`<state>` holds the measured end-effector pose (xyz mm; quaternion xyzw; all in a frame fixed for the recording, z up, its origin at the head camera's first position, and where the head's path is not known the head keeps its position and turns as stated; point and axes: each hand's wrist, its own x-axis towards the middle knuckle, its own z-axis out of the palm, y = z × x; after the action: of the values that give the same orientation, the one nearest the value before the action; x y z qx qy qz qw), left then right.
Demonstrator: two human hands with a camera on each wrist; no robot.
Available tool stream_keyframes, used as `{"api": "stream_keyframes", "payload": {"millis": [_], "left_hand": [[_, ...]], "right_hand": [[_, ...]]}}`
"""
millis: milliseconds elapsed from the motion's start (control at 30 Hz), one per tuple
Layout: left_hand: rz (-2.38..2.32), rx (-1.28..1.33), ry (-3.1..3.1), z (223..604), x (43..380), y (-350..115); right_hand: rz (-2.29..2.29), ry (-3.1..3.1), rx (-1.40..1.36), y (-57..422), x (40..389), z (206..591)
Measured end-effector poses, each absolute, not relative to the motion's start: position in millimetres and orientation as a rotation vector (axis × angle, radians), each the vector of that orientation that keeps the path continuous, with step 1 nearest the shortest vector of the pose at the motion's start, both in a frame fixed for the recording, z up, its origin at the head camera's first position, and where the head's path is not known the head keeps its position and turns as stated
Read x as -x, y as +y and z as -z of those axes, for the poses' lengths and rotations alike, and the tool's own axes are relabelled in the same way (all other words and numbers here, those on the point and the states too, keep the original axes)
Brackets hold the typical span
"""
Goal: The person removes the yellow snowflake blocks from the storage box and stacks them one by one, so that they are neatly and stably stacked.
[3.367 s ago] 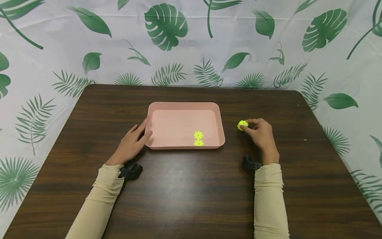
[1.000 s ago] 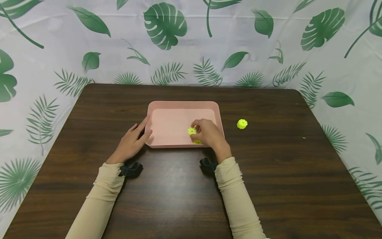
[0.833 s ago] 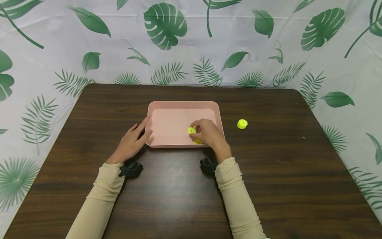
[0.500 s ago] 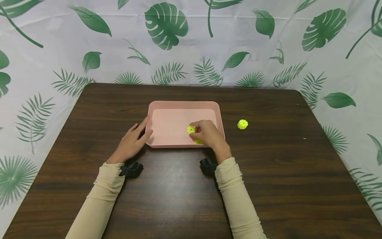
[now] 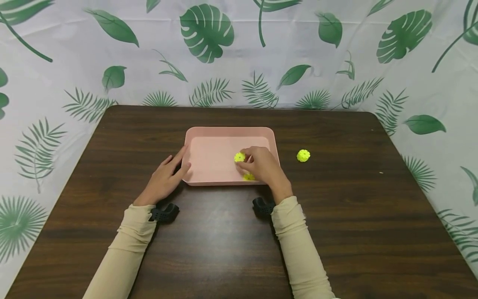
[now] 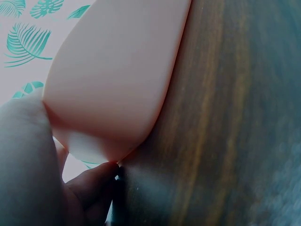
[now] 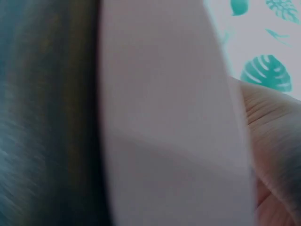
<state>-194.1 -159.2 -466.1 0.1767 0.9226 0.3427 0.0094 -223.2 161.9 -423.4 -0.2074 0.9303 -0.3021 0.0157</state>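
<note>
A pink rectangular tray (image 5: 214, 154) lies on the dark wooden table. At its left end rests my left hand (image 5: 161, 182), fingers spread against the side wall; in the left wrist view the fingertips meet the tray's corner (image 6: 117, 117). Over the tray's right half, my right hand (image 5: 263, 166) pinches a yellow notched snowflake disc (image 5: 239, 157) between thumb and fingers. A second yellow disc (image 5: 248, 177) lies by the near wall, partly covered by that hand. In the right wrist view, the tray wall (image 7: 174, 94) hides the fingertips and the disc.
A small cluster of yellow snowflake discs (image 5: 303, 155) sits on the table (image 5: 347, 174) to the right of the tray. Behind the table hangs a white cloth with green leaves (image 5: 209, 33). Each wrist wears a black band (image 5: 165, 212).
My right hand has gone from the disc cluster on the right to inside the tray. In the last half second it and the pinched disc shift slightly farther away. The left hand stays put.
</note>
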Motion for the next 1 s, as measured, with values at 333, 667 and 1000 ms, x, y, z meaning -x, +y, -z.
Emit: {"api": "stream_keyframes", "payload": {"millis": [333,667,1000], "left_hand": [[-1.073,-0.535,2.87,467,195,-161],[-1.079,-0.535,2.863,469,196,-161],[-1.072,-0.534,2.87,471,197,-161]], "right_hand": [[1.12,3.163,0.548,229,221,406],[1.091,3.198,0.114,309,215,421],[1.125,3.131,0.037,327,213,433]]}}
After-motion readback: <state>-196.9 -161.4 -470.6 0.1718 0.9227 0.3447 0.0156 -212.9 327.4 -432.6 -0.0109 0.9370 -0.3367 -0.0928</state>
